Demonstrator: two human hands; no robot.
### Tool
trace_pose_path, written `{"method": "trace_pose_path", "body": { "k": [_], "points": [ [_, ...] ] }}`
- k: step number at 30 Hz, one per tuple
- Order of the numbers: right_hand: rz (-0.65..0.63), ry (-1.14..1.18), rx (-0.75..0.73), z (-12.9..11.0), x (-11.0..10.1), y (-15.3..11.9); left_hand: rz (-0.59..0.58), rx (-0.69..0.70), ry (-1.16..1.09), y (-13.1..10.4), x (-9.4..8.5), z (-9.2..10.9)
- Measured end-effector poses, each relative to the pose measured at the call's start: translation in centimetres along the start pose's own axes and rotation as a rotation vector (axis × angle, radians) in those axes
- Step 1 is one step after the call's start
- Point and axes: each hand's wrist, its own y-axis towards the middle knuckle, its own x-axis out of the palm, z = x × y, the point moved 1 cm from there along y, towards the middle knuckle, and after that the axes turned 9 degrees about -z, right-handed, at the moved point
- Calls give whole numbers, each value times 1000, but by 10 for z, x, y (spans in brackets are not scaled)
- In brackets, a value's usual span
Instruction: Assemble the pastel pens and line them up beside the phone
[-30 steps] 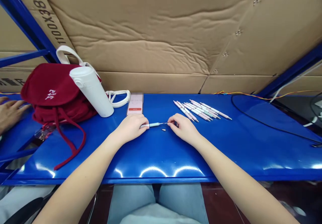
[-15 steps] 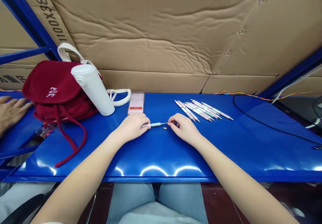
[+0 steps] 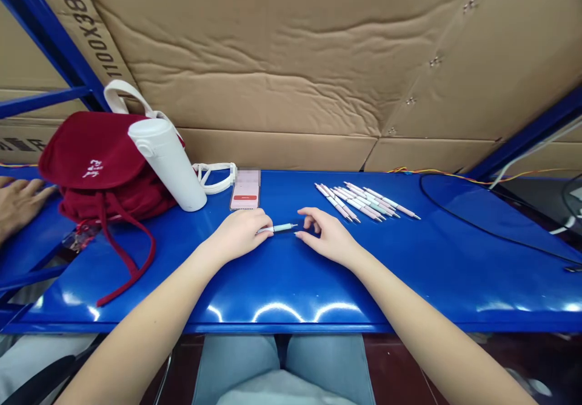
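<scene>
My left hand (image 3: 242,233) is closed around a pale blue pen (image 3: 284,227), held level just above the blue table. A thin refill end sticks out of the pen's front, pointing right. My right hand (image 3: 331,235) is open beside it, thumb and fingers apart and not touching the pen. By the right thumb's tip lies a small metal pen tip, mostly hidden. Several white, pink and pale green pens (image 3: 364,204) form a loose pile behind and to the right of my right hand.
A phone (image 3: 245,190) lies behind my left hand. On the left are a dark red backpack (image 3: 93,150), a leaning white bottle (image 3: 168,165) and another person's hand (image 3: 22,205). A black cable (image 3: 482,226) crosses the right side. Cardboard (image 3: 282,59) stands behind the table.
My right hand has let go of the refill end and opened, its thumb lowering toward the small metal tip. Less of the refill sticks out of the pen now. My left hand keeps its hold.
</scene>
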Motion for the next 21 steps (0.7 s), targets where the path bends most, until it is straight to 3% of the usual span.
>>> {"method": "trace_pose_path", "body": {
  "k": [6,9,12,15,18,21],
  "points": [
    [-92,-205,-5,-2,6,0,8,-55,14,-1,-4,-7],
    [-97,-188,-28,-3,6,1,2,-43,4,-1,-3,-6],
    [-6,16,31,2,1,2,12,-34,3,-1,-2,-5],
    [90,377,173,6,-3,4,22,-17,-8,-1,-3,-2],
    [52,680,243,3,-4,5,43,5,-30,-2,-3,1],
    [6,760,208,-3,-3,6,55,26,-41,-1,-3,2]
  ]
}}
